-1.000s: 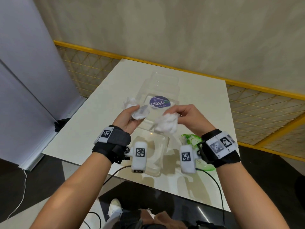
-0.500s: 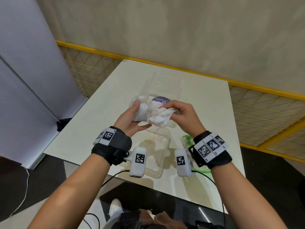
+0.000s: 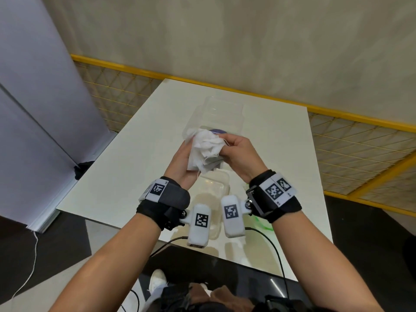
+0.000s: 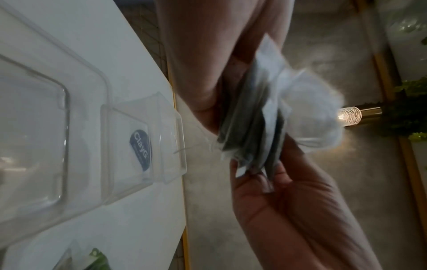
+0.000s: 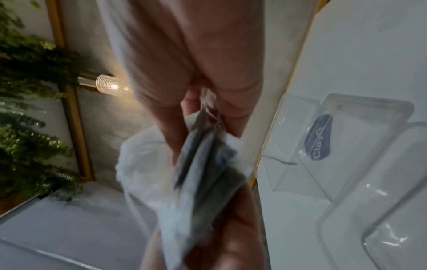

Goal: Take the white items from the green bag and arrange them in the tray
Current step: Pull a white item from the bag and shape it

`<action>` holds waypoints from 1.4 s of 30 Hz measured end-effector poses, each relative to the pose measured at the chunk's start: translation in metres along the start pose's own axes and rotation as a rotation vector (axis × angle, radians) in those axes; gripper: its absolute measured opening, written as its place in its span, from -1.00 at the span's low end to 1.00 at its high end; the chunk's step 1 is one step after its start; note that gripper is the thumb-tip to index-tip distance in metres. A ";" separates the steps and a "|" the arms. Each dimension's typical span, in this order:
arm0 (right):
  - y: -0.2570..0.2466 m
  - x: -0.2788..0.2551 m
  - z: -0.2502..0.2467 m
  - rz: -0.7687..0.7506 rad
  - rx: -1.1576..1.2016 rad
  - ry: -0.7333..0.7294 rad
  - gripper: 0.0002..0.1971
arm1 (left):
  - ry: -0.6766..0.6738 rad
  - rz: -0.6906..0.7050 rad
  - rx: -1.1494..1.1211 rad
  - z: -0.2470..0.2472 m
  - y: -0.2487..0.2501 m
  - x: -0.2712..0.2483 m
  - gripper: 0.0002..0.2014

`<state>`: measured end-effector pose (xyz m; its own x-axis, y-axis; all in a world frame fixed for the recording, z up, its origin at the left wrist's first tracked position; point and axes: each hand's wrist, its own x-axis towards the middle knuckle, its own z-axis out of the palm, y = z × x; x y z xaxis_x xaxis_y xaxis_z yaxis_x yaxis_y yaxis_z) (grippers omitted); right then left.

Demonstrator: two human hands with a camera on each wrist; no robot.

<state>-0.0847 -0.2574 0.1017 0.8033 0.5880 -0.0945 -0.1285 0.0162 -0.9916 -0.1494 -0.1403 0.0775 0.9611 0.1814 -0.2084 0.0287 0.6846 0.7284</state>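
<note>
A crumpled bundle of white items [image 3: 206, 148] hangs above the clear plastic tray [image 3: 215, 188]. Both hands hold it between them. My left hand [image 3: 185, 152] cups and grips it from the left, fingers running up behind it. From the right, my right hand [image 3: 227, 146] pinches the bundle's top and side. Up close the bundle [image 4: 261, 127] [image 5: 196, 173] looks like several flat white sachets pressed together, with a thin string trailing. The green bag [image 3: 262, 224] lies on the table under my right wrist, mostly hidden; a corner of the bag [image 4: 92, 259] shows in the left wrist view.
The tray's far clear section [image 3: 220, 113] carries a dark round label [image 4: 141, 149]. The white table [image 3: 135, 167] is bare left and right of the tray. A yellow-framed mesh fence [image 3: 360, 143] runs behind the table, and a grey panel [image 3: 33, 109] stands at left.
My hands have come together. The two separate white bundles, one in each hand, are now pressed into one, held slightly farther over the tray.
</note>
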 end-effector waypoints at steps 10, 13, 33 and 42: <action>0.007 -0.001 0.003 -0.110 -0.036 0.135 -0.72 | 0.055 0.001 -0.226 0.004 -0.002 -0.008 -0.63; 0.006 -0.001 -0.004 -0.103 -0.010 0.149 -0.74 | 0.131 0.021 -0.157 0.001 0.000 -0.007 -0.76; 0.005 -0.017 -0.026 0.000 0.260 -0.206 -0.68 | 0.137 0.053 -0.181 -0.016 0.007 -0.001 -0.72; 0.001 -0.011 -0.026 -0.338 -0.441 -0.271 -0.63 | -0.074 -0.168 -0.530 -0.027 0.040 -0.013 -0.44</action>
<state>-0.0790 -0.2847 0.0991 0.5735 0.7944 0.2002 0.4064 -0.0637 -0.9115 -0.1686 -0.0964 0.0920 0.9725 0.0028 -0.2330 0.0590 0.9645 0.2575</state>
